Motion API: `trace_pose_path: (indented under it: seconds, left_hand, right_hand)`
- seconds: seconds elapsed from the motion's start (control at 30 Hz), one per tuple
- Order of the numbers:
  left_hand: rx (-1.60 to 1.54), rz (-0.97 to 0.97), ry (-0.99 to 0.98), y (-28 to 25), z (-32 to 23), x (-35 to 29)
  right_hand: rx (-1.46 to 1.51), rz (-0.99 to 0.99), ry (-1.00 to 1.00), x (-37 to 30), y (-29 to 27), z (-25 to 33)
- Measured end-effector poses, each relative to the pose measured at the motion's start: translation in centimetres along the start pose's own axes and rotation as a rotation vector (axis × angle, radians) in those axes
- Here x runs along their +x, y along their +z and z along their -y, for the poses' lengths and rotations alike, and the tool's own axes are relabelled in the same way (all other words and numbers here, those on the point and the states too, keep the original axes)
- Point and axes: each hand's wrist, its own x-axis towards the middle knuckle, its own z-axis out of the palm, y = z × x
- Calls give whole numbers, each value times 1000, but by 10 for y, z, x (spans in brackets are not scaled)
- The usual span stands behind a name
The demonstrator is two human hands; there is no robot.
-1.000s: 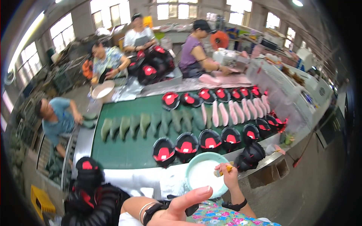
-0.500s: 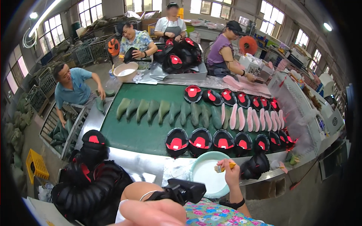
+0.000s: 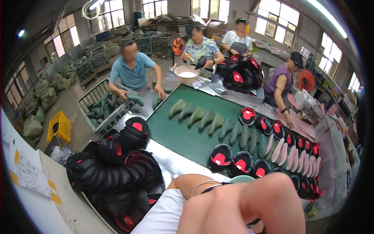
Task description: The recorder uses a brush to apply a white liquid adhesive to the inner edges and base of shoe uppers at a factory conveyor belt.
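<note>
Very close up, my left hand [image 3: 233, 206] fills the lower middle, bent at a knuckle; its fingertips do not show. Behind it are a thin pale bracelet [image 3: 197, 188] and a white sleeve [image 3: 165, 214]. Past the hand peeks the rim of a pale green basin [image 3: 242, 178]; the rest is covered. My right hand and the brush are not visible. On the green table [image 3: 163, 126] beyond stand black shoe uppers with red linings [image 3: 221, 156], a row of green foot-shaped shoe lasts [image 3: 206, 120] and pink insoles [image 3: 285, 156].
A heap of nested black uppers [image 3: 113, 171] lies at the left, beside a paper-covered white panel [image 3: 29, 171]. Across the table a person in blue [image 3: 134, 70] handles lasts by a metal cage [image 3: 105, 111]. Other people work behind a silver tray [image 3: 249, 97] of uppers.
The view has swung left, so the table sits further right. My left hand now covers more of the picture. My right hand, which held a brush over the basin, is out of sight.
</note>
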Motion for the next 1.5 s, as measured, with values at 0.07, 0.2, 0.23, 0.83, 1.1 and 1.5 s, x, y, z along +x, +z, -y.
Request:
trace_pose_path:
  seconds: [0.07, 0.2, 0.23, 0.83, 1.1, 1.5]
  left_hand:
    - [-27, 6, 27, 5, 0, 1]
    - [-40, 1, 69, 11, -1, 2]
    - [-39, -4, 75, 11, -1, 1]
    - [87, -241, 294, -11, -17, 0]
    - [195, -339, 498, -16, -27, 12]
    - [210, -688, 565, 15, -41, 6]
  right_hand:
    - [-2, 10, -9, 0, 4, 3]
    - [-2, 26, -17, 0, 9, 3]
    - [-2, 33, -15, 0, 10, 3]
    - [-47, 12, -24, -2, 21, -2]
    - [31, 45, -25, -1, 30, -18]
    - [13, 108, -32, -8, 55, -12]
